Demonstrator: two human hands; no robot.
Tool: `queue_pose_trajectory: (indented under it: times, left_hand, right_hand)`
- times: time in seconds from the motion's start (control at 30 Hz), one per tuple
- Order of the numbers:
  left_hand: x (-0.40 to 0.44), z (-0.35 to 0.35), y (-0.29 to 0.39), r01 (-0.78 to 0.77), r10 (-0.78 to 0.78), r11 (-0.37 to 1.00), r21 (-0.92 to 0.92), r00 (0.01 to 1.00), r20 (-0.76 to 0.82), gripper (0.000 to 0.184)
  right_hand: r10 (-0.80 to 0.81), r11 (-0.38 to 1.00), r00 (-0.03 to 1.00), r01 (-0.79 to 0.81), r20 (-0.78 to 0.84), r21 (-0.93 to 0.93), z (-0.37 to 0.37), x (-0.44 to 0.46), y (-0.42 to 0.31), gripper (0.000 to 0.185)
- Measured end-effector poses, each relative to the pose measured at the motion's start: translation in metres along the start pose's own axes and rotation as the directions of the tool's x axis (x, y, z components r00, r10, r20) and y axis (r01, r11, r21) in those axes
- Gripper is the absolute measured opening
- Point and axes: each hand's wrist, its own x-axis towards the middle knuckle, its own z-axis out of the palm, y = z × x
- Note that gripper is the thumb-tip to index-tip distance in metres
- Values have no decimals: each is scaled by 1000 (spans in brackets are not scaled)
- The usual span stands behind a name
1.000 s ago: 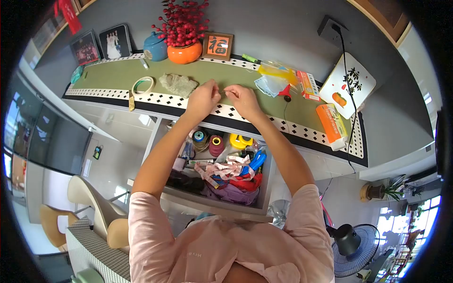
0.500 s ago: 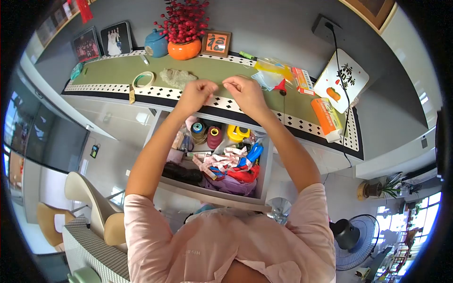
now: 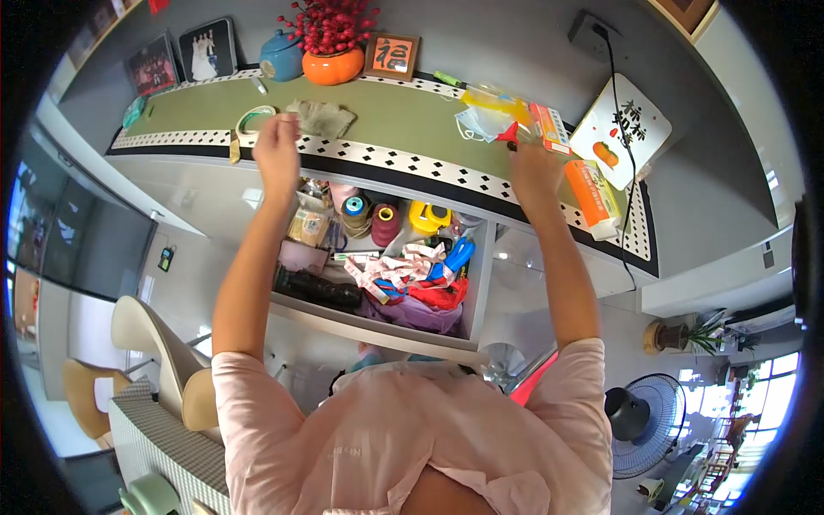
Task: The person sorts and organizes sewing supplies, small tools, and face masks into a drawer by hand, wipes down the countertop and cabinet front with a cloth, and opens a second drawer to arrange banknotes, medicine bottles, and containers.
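My left hand [image 3: 278, 159] is raised at the front edge of the desk, its fingers pinched together; whatever they hold is too small to make out. Behind it lies a roll of tape [image 3: 243, 129], partly covered by the hand, and a crumpled grey-green cloth [image 3: 324, 119]. My right hand [image 3: 536, 172] hangs over the right part of the desk, its fingertips beside a small red object with a black end [image 3: 509, 133]. Those fingers are blurred and partly hidden, so their grip does not show. A pale blue face mask [image 3: 482, 124] lies just beyond.
Below the hands, an open drawer [image 3: 481, 287] holds thread spools [image 3: 384, 225], a yellow tape measure [image 3: 428, 218], a measuring tape [image 3: 395, 273] and bundled cloth. An orange box [image 3: 592, 199] and a power cord [image 3: 631, 172] are at the right. An orange vase [image 3: 333, 66] stands behind.
My hands were close together over the desk's middle, both pinched. They have parted: the left moved left to the tape roll, the right moved right to the red object.
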Motion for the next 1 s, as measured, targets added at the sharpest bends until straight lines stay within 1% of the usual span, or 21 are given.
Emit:
queue_pose_trajectory:
  times: [0.03, 0.07, 0.1, 0.13, 0.17, 0.2, 0.23, 0.27, 0.3, 0.4, 0.5, 0.53, 0.63, 0.67, 0.73, 0.77, 0.83, 0.87, 0.9, 0.97, 1.0]
  left_hand:
    - [-8, 5, 9, -54, 51, 997, 60, 998, 46, 21]
    - [-18, 12, 19, -58, 54, 998, 25, 987, 151, 14]
    - [-28, 20, 27, -224, 216, 975, 1, 943, 252, 9]
    - [-38, 26, 42, -322, 307, 947, -18, 883, 354, 6]
    - [-49, 32, 62, -327, 307, 944, -39, 832, 463, 5]
    - [-57, 37, 68, -442, 416, 894, -77, 752, 512, 3]
    - [-64, 38, 79, -467, 425, 880, -82, 699, 576, 3]
    - [-70, 40, 82, -543, 490, 833, -105, 637, 595, 3]
    - [-73, 40, 82, -613, 549, 779, -128, 569, 612, 4]
    - [-80, 37, 83, -715, 622, 683, -149, 461, 633, 7]
    - [-93, 27, 75, -733, 566, 672, -110, 411, 714, 8]
    - [-98, 22, 73, -721, 514, 686, -93, 390, 764, 9]
    - [-112, 16, 66, -700, 488, 703, -127, 345, 802, 9]
    - [-114, 12, 65, -721, 463, 686, -95, 332, 822, 10]
    - [-114, 10, 61, -685, 495, 720, -114, 391, 776, 9]
    - [-113, 9, 60, -668, 510, 734, -126, 419, 751, 8]
    - [-110, 5, 60, -446, 402, 887, -118, 622, 672, 8]
    - [-109, 4, 60, -321, 326, 939, -126, 706, 629, 9]
    - [-107, 2, 56, -141, 232, 971, -194, 755, 613, 11]
    - [-102, 2, 48, 220, 24, 919, -328, 798, 602, 15]
    - [-98, 1, 53, 264, 16, 888, -375, 799, 601, 20]
  right_hand:
    - [-91, 975, 995, 99, -49, 201, -11, -4, -10, 29]
    - [-169, 899, 979, 199, -111, 390, -22, -10, -26, 30]
    - [-229, 776, 956, 293, -184, 558, -32, -15, -45, 32]
    - [-263, 612, 963, 123, 54, 781, -35, -16, -65, 31]
    - [-347, 419, 899, -106, 267, 902, -37, -17, -83, 30]
    - [-384, 201, 861, -274, 333, 941, -39, -20, -96, 29]
    - [-438, -20, 814, -434, 382, 901, -41, -23, -108, 28]
    - [-504, -228, 761, -574, 409, 786, -42, -25, -115, 27]
    - [-536, -268, 740, -606, 407, 749, -34, -24, -119, 26]
    - [-611, -349, 686, -681, 394, 644, -7, -23, -132, 23]
    - [-687, -268, 626, -691, 370, 672, -11, -25, -134, 22]
    - [-652, -260, 646, -682, 397, 684, -16, -27, -134, 23]
    - [-672, -259, 603, -735, 430, 627, -15, -25, -134, 24]
    - [-658, -226, 625, -695, 419, 683, -17, -26, -136, 24]
    - [-632, -154, 668, -604, 392, 782, -24, -29, -139, 23]
    - [-667, -123, 669, -532, 326, 838, -24, -31, -140, 24]
    - [-737, -77, 647, -365, 194, 928, -21, -33, -143, 25]
    - [-786, -5, 579, -356, 216, 935, -18, -31, -141, 29]
    - [-811, -27, 550, -379, 202, 925, -16, -28, -139, 30]
    - [-855, -68, 491, -426, 167, 902, -14, -25, -137, 31]
    - [-843, -84, 510, -439, 172, 895, -16, -25, -138, 29]
